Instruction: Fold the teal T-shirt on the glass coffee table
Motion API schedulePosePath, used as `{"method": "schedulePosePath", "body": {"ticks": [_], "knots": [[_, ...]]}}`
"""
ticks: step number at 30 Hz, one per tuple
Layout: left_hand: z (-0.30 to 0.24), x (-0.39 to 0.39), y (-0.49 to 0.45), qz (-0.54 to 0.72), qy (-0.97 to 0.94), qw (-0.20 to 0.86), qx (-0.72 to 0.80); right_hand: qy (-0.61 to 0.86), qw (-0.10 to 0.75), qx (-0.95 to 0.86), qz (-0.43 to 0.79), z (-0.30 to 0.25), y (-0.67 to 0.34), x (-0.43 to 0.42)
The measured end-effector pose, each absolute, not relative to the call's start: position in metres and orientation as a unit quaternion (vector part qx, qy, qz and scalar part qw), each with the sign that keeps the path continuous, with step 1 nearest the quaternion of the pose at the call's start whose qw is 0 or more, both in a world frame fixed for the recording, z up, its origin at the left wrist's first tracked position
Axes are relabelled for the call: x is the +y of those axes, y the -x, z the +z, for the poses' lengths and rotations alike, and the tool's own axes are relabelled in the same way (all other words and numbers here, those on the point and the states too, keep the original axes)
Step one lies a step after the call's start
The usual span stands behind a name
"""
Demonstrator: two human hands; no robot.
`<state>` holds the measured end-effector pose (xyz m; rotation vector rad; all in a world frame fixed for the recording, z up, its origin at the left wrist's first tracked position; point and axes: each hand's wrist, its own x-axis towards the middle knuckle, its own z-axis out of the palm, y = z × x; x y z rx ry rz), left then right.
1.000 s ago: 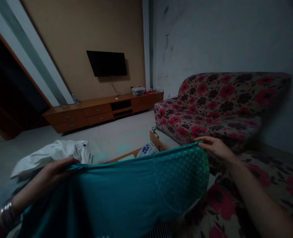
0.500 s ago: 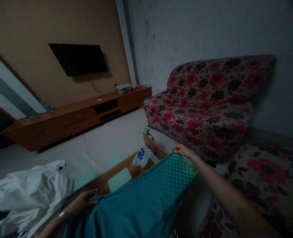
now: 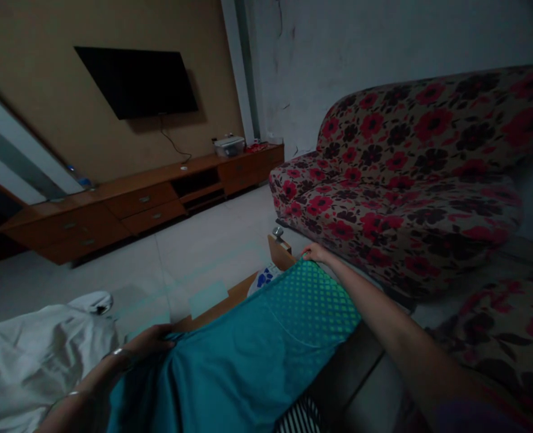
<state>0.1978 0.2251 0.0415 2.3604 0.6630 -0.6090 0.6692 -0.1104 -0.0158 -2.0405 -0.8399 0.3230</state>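
A teal garment (image 3: 248,349) is stretched between my two hands, with a green dotted pattern at its right end. My left hand (image 3: 156,338) is closed on its upper edge at the left, where the cloth bunches into folds. Over at the right, my right hand (image 3: 315,252) pinches the top corner of the dotted end. Whether the garment is a shirt or trousers I cannot tell. Beneath it, a low wooden table (image 3: 230,304) is mostly covered, and a white plastic bag (image 3: 264,278) with blue marks peeks out behind the cloth.
White cloth (image 3: 59,349) lies heaped at the left. Black-and-white striped fabric (image 3: 300,416) shows at the bottom. A floral sofa (image 3: 384,192) stands at the right, and a long wooden cabinet (image 3: 144,204) runs below a wall-mounted television (image 3: 140,84).
The garment and both hands sit slightly higher in view, hiding more of the table and the plastic bag. My right hand has shifted a little left. The room view has also shifted.
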Motion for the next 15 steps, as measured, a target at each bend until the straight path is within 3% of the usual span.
{"method": "schedulePosePath", "body": {"ticks": [4, 8, 11, 15], "knots": [[0.042, 0.239, -0.209, -0.197, -0.907, 0.177, 0.328, 0.877, 0.362, -0.299, 0.098, -0.006, -0.669, -0.084], [0.033, 0.187, -0.216, 0.012, -0.936, -0.064, 0.346, 0.891, 0.331, -0.309, 0.022, -0.002, -0.613, -0.07], [0.011, 0.116, -0.229, 0.067, -0.96, -0.09, 0.255, 0.838, 0.291, -0.46, -0.027, -0.021, -0.536, -0.069], [-0.023, 0.058, -0.248, 0.032, -0.973, -0.063, 0.221, 0.785, 0.244, -0.569, -0.03, -0.054, -0.469, -0.075]]}}
